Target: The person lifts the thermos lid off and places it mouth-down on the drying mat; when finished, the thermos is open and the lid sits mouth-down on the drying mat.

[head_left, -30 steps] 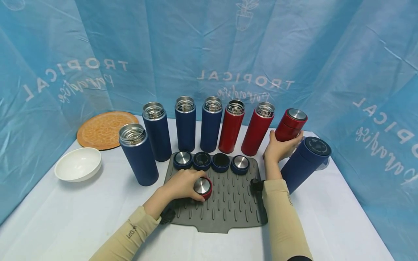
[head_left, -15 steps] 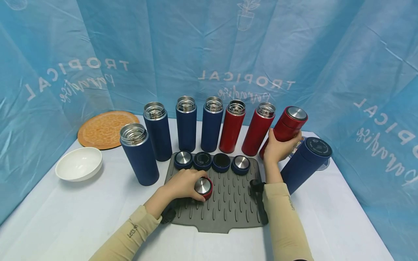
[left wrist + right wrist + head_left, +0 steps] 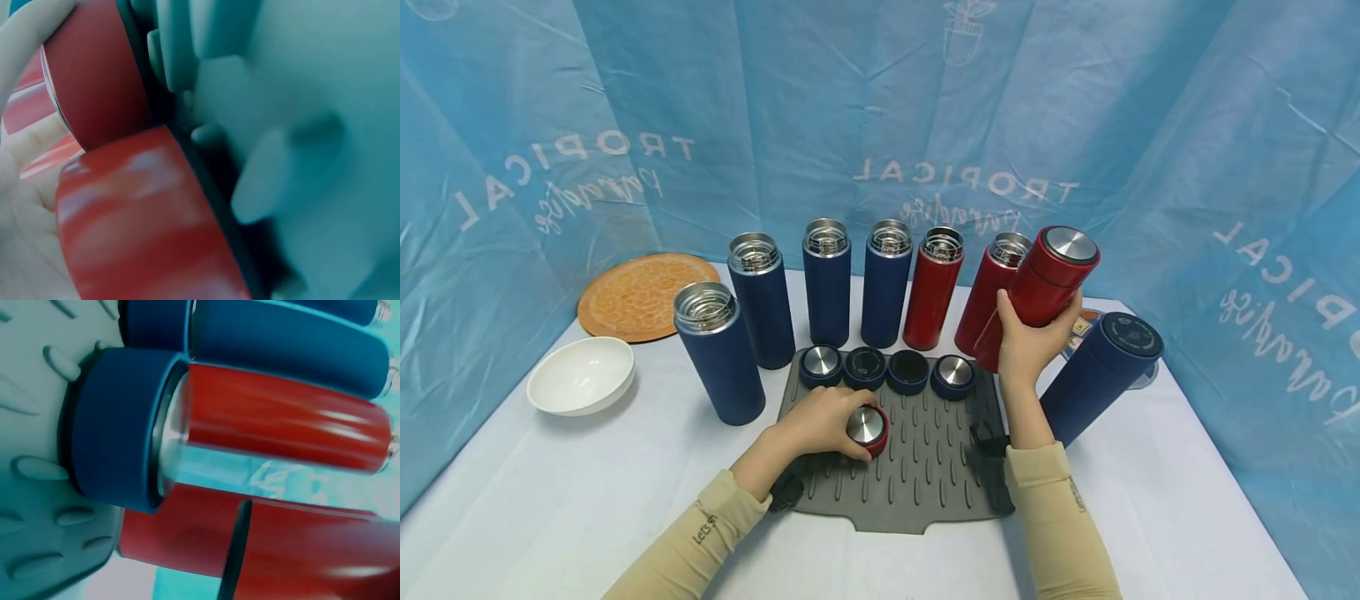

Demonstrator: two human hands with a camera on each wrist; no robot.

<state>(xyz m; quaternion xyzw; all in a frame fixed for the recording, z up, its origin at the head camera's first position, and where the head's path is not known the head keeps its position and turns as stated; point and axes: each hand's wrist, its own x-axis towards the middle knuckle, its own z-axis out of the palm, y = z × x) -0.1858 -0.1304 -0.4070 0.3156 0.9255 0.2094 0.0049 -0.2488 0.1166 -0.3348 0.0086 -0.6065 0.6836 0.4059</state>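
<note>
My left hand [image 3: 820, 421] grips a red bottle lid [image 3: 867, 427] with a silver top, thumb and finger round its rim, on the grey ribbed mat [image 3: 917, 492]. In the left wrist view two red lids stand side by side, the nearer red lid [image 3: 144, 219] close to the palm; the hand hides it in the head view. My right hand [image 3: 1033, 346] grips a red thermos bottle [image 3: 1048, 279] with its lid on, tilted. In the right wrist view the bottle's dark base edge [image 3: 234, 556] is apart from the mat. Several blue lids [image 3: 907, 372] line the mat's back edge.
Open blue bottles [image 3: 883, 292] and red bottles [image 3: 932, 292] stand in an arc behind the mat. A lidded blue bottle [image 3: 1097, 375] stands right of my right arm, before a partly hidden clear item [image 3: 1082, 325]. At left are a white bowl [image 3: 580, 379] and a round orange board [image 3: 643, 296].
My right hand has raised the lidded red bottle and brought it left and nearer, over the mat's back right corner. My left hand stays on the red lid.
</note>
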